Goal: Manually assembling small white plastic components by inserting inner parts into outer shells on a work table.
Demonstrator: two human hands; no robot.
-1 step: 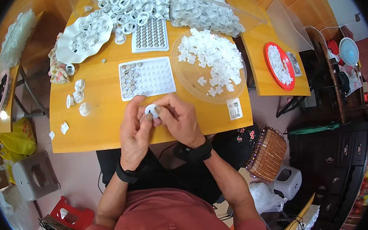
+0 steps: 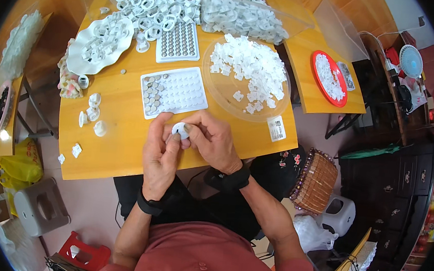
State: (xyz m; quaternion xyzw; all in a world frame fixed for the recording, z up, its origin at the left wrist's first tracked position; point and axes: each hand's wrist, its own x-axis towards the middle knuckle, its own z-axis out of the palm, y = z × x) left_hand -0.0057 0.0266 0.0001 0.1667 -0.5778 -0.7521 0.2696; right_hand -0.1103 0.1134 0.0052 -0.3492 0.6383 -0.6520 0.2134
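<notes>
A small round white plastic part (image 2: 180,130) with a dark slot in its face is pinched between both hands above the table's front edge. My left hand (image 2: 160,147) is closed on it, the thumb pressed to its face. From the other side my right hand (image 2: 210,141) grips its rim with thumb and bent fingers. Just beyond the hands lies a white blister tray (image 2: 193,88), its left part holding several silver button cells (image 2: 152,96). To its right, a round clear tray (image 2: 220,100) carries a heap of small white plastic pieces (image 2: 256,69).
Several finished-looking white round parts (image 2: 94,100) stand at the left. Farther back are a scalloped white plate (image 2: 123,42) of parts, a second tray of button cells (image 2: 179,42) and a clear bin (image 2: 248,19) of parts. A red plate (image 2: 341,101) sits on the right-hand table.
</notes>
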